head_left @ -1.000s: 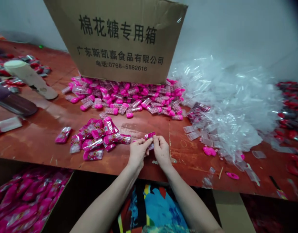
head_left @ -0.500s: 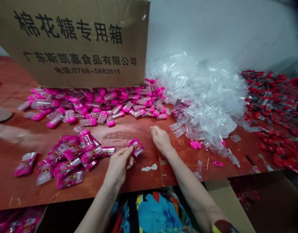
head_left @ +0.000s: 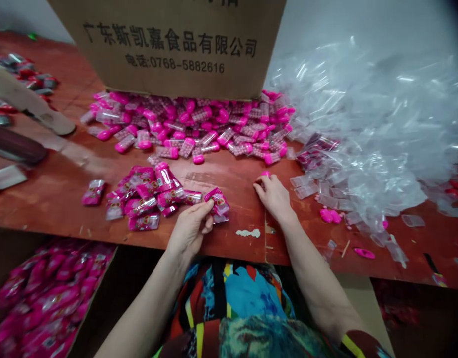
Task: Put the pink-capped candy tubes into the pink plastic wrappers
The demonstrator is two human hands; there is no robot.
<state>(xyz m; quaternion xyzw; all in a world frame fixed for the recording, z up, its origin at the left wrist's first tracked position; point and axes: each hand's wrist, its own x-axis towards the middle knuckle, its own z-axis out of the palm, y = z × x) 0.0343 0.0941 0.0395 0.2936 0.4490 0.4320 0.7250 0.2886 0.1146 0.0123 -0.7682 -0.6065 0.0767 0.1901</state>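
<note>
Pinched in my left hand is a pink printed wrapper, held just above the red table. My right hand is over the table to the right, fingers curled, with a bit of pink showing at its far side; what its fingers hold, if anything, is hidden. A pile of pink wrapped packs lies left of my left hand, with one pack apart from it. Beyond both hands are many candy bottles with pink caps.
A large cardboard box stands behind the bottles. Clear plastic sleeves are heaped at the right. An open box of pink packs sits below the table's left edge. Two blurred long objects lie at the far left.
The view has shifted left and down. My right hand has turned and its fingers have spread a little near the pink bit. My left hand still holds the wrapper.
</note>
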